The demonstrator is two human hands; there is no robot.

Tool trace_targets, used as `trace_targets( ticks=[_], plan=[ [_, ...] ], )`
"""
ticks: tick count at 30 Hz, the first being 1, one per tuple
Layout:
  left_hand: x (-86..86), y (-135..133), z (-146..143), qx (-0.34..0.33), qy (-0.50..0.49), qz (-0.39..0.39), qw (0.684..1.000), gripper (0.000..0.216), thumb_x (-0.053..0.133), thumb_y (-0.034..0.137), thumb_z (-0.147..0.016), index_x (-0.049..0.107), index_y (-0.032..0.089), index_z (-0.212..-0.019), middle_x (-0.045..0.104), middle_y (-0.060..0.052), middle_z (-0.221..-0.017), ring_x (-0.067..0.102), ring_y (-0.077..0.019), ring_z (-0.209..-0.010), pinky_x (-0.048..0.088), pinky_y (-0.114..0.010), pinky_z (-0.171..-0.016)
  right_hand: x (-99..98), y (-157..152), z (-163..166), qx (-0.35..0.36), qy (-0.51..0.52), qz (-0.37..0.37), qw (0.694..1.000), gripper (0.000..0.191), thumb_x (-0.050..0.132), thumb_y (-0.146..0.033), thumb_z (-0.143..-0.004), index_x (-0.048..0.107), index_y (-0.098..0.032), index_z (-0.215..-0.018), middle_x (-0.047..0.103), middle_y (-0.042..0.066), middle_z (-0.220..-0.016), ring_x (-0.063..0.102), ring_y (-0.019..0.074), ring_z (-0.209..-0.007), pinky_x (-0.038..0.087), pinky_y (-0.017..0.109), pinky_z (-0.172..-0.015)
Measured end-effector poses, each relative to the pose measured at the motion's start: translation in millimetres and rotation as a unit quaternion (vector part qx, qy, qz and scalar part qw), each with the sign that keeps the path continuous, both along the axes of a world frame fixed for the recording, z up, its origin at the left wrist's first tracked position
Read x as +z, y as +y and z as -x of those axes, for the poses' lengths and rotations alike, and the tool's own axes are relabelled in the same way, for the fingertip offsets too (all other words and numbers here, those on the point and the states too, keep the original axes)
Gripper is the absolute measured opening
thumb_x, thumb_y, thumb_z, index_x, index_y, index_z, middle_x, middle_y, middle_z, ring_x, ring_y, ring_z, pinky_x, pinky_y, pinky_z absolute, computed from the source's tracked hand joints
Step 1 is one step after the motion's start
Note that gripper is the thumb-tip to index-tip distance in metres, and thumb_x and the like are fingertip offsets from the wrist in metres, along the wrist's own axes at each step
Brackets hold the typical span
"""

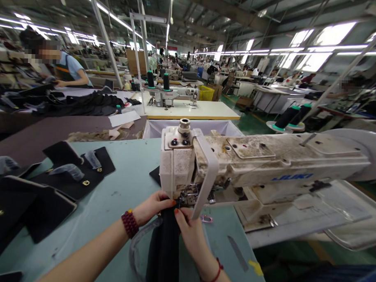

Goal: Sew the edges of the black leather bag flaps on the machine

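By my grip: one sewing machine [251, 168], one dark fabric strip [164, 247]; left of it, about four black pieces [66, 182].

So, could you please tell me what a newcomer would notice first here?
Probably the worn white sewing machine at centre right, with both hands feeding a dark fabric piece under its needle. The left hand and right hand pinch the fabric's top edge. Black cut pieces lie stacked at left.
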State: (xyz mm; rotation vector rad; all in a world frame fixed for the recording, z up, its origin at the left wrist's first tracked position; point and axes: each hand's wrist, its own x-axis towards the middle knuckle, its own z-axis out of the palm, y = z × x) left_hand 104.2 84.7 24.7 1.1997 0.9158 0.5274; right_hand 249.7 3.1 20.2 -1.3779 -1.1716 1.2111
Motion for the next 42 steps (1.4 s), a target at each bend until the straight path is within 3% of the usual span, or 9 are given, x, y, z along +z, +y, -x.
trace_targets(
  ticks=[11, 19, 26, 31, 42],
  plan=[
    [9.0, -10, -7, 0.042, -0.006, 0.004, 0.999, 0.038, 0.073, 0.041, -0.071, 0.074, 0.015, -0.098, 0.076, -0.005, -0.087, 0.065, -0.0197, -0.082, 0.051, -0.028, -0.077, -9.4, 6, -10, 0.022, -0.029, -0.021, 0.999, 0.043, 0.042, -0.048, -0.085, 0.049, -0.012, -0.063, 0.040, 0.001, -0.062, 0.032, 0.0073, -0.060, 0.024, 0.019, -0.052],
    [10.5, -2, -1, -0.003, -0.003, 0.002, 1.000, 0.027, 0.074, 0.034, -0.070, 0.076, 0.016, -0.090, 0.077, -0.003, -0.082, 0.066, -0.0198, -0.082, 0.050, -0.027, -0.078, -5.4, 3, -10, 0.035, -0.034, -0.014, 0.999, 0.046, 0.040, -0.052, -0.085, 0.049, -0.012, -0.063, 0.038, 0.001, -0.061, 0.031, 0.0074, -0.059, 0.023, 0.020, -0.052],
    [9.2, 2, -1, -0.018, 0.000, -0.004, 1.000, 0.032, 0.072, 0.036, -0.071, 0.076, 0.015, -0.094, 0.077, -0.005, -0.091, 0.066, -0.0221, -0.088, 0.049, -0.031, -0.085, -9.0, 0, -6, 0.024, -0.023, -0.022, 0.999, 0.047, 0.041, -0.051, -0.086, 0.054, -0.010, -0.066, 0.047, 0.003, -0.065, 0.038, 0.0086, -0.063, 0.030, 0.019, -0.056],
    [11.7, 3, 0, -0.013, 0.017, -0.006, 1.000, 0.036, 0.072, 0.040, -0.071, 0.076, 0.014, -0.096, 0.077, -0.006, -0.091, 0.066, -0.0225, -0.085, 0.050, -0.031, -0.082, -5.1, 4, -5, 0.012, -0.017, -0.034, 0.999, 0.051, 0.043, -0.055, -0.085, 0.056, -0.010, -0.065, 0.047, 0.002, -0.062, 0.037, 0.0085, -0.061, 0.029, 0.019, -0.052],
    [25.1, 1, -5, 0.011, 0.029, 0.003, 1.000, 0.026, 0.073, 0.038, -0.067, 0.078, 0.017, -0.080, 0.076, -0.002, -0.073, 0.066, -0.0226, -0.081, 0.051, -0.029, -0.078, 1.2, 3, -4, 0.010, 0.003, -0.001, 1.000, 0.050, 0.044, -0.056, -0.083, 0.052, -0.011, -0.065, 0.045, 0.002, -0.061, 0.034, 0.0081, -0.061, 0.027, 0.019, -0.053]
  ],
)
